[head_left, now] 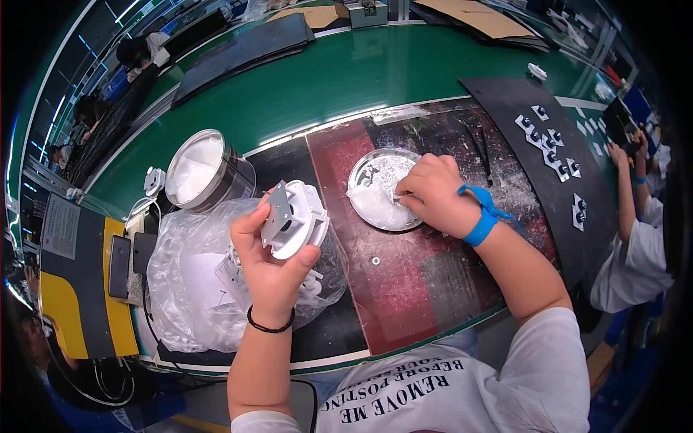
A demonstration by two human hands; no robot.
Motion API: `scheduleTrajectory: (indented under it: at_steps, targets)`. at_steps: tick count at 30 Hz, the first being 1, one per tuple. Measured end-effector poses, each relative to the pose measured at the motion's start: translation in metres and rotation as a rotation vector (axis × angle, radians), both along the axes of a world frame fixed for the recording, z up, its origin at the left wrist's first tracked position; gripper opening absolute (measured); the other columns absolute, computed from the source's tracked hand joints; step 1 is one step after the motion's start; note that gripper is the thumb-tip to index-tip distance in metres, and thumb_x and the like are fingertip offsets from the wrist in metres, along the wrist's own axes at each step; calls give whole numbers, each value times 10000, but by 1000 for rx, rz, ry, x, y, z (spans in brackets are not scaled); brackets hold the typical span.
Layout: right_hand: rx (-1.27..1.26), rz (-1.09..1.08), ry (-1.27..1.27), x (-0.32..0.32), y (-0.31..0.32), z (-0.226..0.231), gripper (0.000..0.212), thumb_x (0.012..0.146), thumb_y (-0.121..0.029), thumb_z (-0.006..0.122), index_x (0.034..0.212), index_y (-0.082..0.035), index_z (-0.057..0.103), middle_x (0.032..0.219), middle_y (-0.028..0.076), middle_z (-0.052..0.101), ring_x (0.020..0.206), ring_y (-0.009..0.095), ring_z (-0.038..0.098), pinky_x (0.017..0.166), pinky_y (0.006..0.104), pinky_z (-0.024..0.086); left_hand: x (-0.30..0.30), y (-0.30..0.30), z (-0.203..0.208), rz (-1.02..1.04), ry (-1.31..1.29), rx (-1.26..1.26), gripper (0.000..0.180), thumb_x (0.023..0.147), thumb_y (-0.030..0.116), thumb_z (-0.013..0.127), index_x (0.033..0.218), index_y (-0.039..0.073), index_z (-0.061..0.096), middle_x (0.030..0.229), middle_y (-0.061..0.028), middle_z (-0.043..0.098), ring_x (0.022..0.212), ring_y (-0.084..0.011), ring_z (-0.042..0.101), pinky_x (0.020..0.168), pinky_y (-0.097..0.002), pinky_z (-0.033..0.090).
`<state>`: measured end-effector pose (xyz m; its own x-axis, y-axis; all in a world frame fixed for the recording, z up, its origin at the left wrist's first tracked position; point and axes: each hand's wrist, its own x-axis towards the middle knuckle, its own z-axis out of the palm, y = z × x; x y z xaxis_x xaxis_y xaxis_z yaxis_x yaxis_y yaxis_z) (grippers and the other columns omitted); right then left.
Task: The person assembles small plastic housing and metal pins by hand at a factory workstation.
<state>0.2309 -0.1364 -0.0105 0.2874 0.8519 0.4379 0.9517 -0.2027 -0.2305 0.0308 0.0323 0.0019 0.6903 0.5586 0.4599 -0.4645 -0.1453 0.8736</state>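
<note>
Raised over the left part of the bench, my left hand [273,278] is closed around a white plastic housing [312,216] with a grey metal plate [276,216] on its side. My right hand [439,195] reaches into a round shallow dish [352,179], its fingertips pinched together at the white grease [379,204]. Whatever sits between those fingertips is too small to name. A small white ring [375,261] lies on the board below the dish. Under my left hand, a clear plastic bag [170,270] holds white plastic parts.
An open tin [242,177] of white grease stands tilted at the far left of the bag. Tweezers [486,155] lie beyond the dish. Several small black-and-white parts rest on a black mat [505,101] at right. A yellow-and-grey machine [83,278] borders the left; another person's arm [625,187] shows at right.
</note>
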Motion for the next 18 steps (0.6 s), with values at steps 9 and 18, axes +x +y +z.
scheduleTrajectory:
  at_steps: [9, 18]
  targets:
    - [27, -47, 38, -1, -2, 6, 113, 721, -122, 650, 830, -120, 624, 804, 23, 575, 835, 204, 517, 772, 340, 357, -1, -1, 2, -4, 5, -26, 665, 667, 145, 780, 1174, 93, 352, 1296, -194, 370, 1186, -251, 401, 992, -365, 336]
    - [124, 256, 1483, -16, -10, 30, 214, 881, -170, 544, 1015, -6, 569, 914, 34, 600, 889, 109, 539, 815, 258, 413, 4, 0, -1, -39, -4, 107, 670, 653, 161, 791, 1156, 112, 353, 1292, -227, 358, 1170, -261, 422, 966, -377, 380]
